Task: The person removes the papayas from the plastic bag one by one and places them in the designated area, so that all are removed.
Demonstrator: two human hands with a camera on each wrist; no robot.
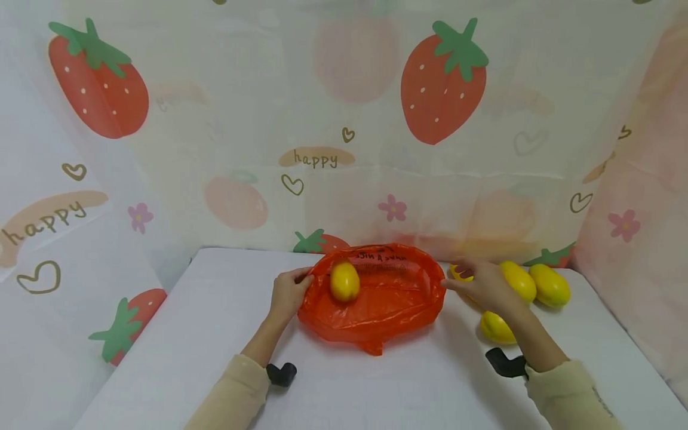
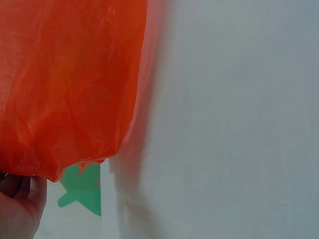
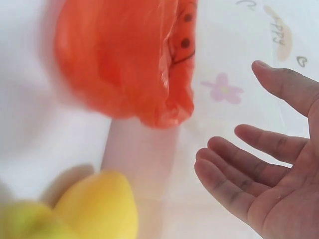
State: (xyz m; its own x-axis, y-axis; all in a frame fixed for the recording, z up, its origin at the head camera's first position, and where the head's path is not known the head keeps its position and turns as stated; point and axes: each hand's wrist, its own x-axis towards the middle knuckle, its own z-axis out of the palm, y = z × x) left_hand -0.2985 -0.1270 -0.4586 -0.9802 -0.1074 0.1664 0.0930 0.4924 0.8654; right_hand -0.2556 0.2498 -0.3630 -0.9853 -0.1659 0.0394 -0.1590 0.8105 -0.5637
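Observation:
A red plastic bag (image 1: 371,322) stands with its mouth spread wide on the white table. One yellow oval fruit (image 1: 344,281) lies inside the bag, toward the left. My left hand (image 1: 288,294) pinches the bag's left rim between thumb and fingers; in the left wrist view part of that hand (image 2: 22,206) shows at the bag's edge. Just off the right rim is my right hand (image 1: 486,286). The right wrist view shows this hand (image 3: 269,184) with fingers spread and nothing in it, apart from the bag (image 3: 119,59).
Several more yellow fruits (image 1: 549,285) lie on the table (image 1: 215,334) at the right, partly covered by the right hand and forearm. A curtain (image 1: 242,119) printed with strawberries hangs behind and along both sides. Black straps (image 1: 282,374) are worn at the wrists.

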